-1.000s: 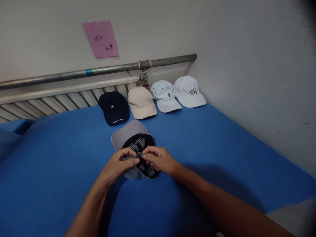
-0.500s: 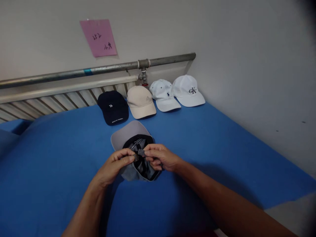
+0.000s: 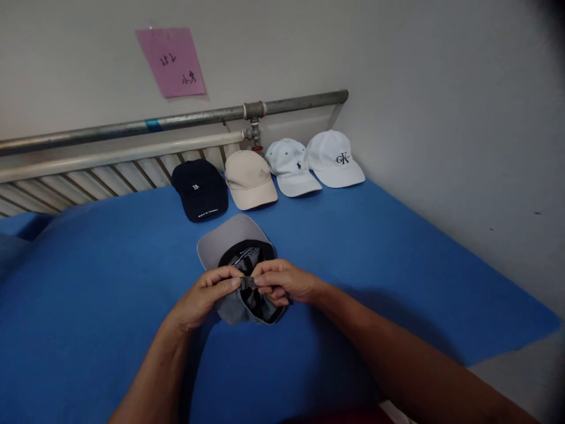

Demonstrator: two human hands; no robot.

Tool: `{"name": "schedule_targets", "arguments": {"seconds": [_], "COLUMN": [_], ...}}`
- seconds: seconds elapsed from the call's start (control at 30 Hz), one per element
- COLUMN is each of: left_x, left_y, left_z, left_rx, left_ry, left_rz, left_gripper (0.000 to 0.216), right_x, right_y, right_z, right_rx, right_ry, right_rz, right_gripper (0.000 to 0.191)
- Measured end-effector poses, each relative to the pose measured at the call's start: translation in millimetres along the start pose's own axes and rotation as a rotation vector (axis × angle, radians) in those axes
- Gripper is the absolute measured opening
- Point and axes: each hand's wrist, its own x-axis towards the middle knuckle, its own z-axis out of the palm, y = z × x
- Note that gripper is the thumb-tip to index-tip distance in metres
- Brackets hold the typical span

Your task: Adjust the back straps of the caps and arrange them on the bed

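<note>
A grey cap (image 3: 227,238) lies upside down on the blue sheet (image 3: 397,259), brim pointing away from me, its dark lining showing. My left hand (image 3: 205,294) pinches the left end of the cap's back strap. My right hand (image 3: 282,280) pinches the right end, where a small dark buckle (image 3: 248,282) sits between my fingertips. Both hands are closed on the strap at the cap's near edge.
Four caps stand in a row at the far edge: a navy cap (image 3: 200,189), a beige cap (image 3: 249,178), a pale cap (image 3: 290,166) and a white cap (image 3: 334,158). Behind them run metal pipes (image 3: 176,122) and a slatted rail. A pink note (image 3: 171,61) hangs on the wall.
My fingertips have come back together on the strap after parting slightly. The view has tilted down a little, so the wall items sit higher in the picture.
</note>
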Motion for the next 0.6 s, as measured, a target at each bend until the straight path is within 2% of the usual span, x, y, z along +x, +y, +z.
{"name": "schedule_targets", "arguments": {"seconds": [0.13, 0.33, 0.6], "left_x": [-0.1, -0.9, 0.8], "left_y": [-0.4, -1.5, -0.8], "left_z": [-0.8, -1.1, -0.4], "left_rx": [0.016, 0.035, 0.028], "left_ry": [-0.034, -0.017, -0.008], "left_rz": [-0.019, -0.066, -0.073], "left_gripper": [0.022, 0.026, 0.026], "right_x": [0.6, 0.6, 1.4], "right_y": [0.2, 1.4, 1.5], "right_z": [-1.1, -2.2, 2.4], "right_rx": [-0.042, -0.080, -0.138], "right_ry": [-0.019, -0.062, -0.014], "right_rz": [0.008, -0.027, -0.027], "right_gripper": [0.015, 0.017, 0.009]}}
